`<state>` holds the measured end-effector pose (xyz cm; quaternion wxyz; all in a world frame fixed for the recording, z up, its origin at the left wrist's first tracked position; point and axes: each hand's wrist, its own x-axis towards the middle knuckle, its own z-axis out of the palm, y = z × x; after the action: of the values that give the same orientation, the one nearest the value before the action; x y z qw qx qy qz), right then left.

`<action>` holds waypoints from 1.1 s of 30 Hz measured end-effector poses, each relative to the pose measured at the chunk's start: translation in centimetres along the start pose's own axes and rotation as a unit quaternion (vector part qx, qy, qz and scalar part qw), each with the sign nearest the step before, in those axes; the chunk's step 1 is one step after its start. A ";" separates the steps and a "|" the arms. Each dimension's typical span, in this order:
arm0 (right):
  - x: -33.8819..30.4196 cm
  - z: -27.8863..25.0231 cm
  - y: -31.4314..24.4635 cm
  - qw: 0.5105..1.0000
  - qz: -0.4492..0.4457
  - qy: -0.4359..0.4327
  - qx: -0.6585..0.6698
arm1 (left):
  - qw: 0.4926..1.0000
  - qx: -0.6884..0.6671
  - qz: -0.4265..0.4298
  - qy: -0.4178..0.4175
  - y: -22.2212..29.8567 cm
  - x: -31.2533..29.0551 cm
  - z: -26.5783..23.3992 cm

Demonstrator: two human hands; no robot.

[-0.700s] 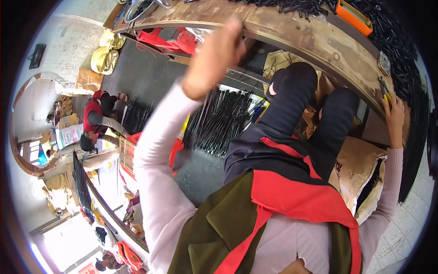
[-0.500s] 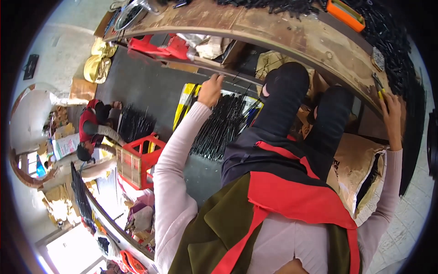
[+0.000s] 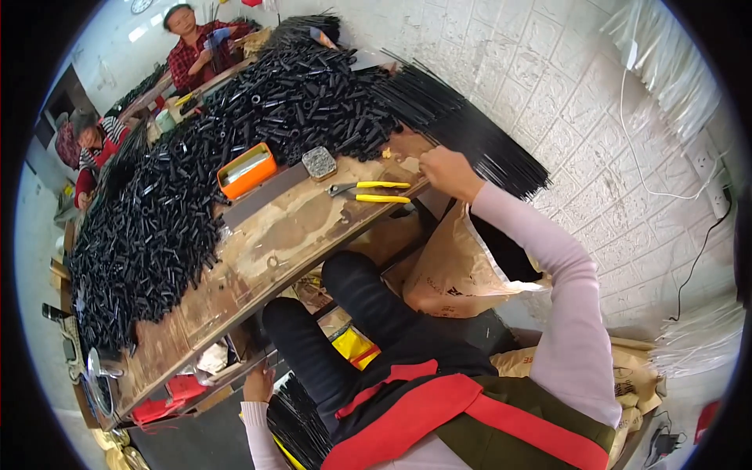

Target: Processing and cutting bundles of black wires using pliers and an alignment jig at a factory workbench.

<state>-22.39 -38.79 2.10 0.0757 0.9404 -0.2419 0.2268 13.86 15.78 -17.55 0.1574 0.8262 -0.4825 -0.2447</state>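
Observation:
My right hand [image 3: 449, 171] is at the right end of the worktable's front edge, fingers curled together; whatever they grip, if anything, is hidden. Beside it lies a long bundle of thin black rods [image 3: 470, 129]. Pliers with yellow handles [image 3: 384, 186] rest on the wood to its left, untouched. Low down, my left hand [image 3: 258, 384] is beside the rail under the table, next to more black rods [image 3: 296, 419]; its fingers are too small and partly hidden to read.
Small black tubular parts [image 3: 298, 102] are heaped over the worktable [image 3: 274, 235]. An orange box [image 3: 244, 170] and a square container [image 3: 319, 163] stand near the pliers. An opened paper sack [image 3: 458, 266] leans below my right arm. Two people [image 3: 205, 59] sit across the table.
My view has swung up and right onto the tabletop. My right hand has left the pliers' handle and moved to the table's right end. The left hand stays low by the rods.

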 end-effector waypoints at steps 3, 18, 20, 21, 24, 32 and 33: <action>2.4 1.6 6.1 0.991 0.061 -0.013 -0.117 | 0.981 0.142 0.003 0.131 10.0 -1.6 -8.0; 8.0 2.1 14.0 0.958 0.234 -0.059 -0.155 | 0.987 0.015 0.143 0.066 25.1 -1.0 -7.5; 8.7 -0.8 14.8 0.954 0.284 -0.056 -0.084 | 0.986 0.013 0.154 0.065 25.1 -0.4 -6.6; 9.2 -1.8 15.4 0.946 0.312 -0.082 -0.019 | 0.987 0.026 0.155 0.044 24.8 -0.3 -6.2; 9.1 -2.0 17.6 0.951 0.298 -0.078 -0.007 | 0.986 0.017 0.165 0.020 24.5 0.1 -5.3; 12.4 -3.7 15.8 0.951 0.298 -0.005 -0.075 | 0.985 -0.050 0.166 0.025 23.2 -1.3 -5.6; 12.7 -4.2 17.0 0.951 0.300 0.052 -0.059 | 0.983 -0.052 0.175 0.023 23.0 -1.2 -5.5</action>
<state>-22.44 -57.91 12.28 0.0718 0.8054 -0.5213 0.2728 -0.15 5.81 -1.23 0.2516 0.7249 -0.6028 -0.2187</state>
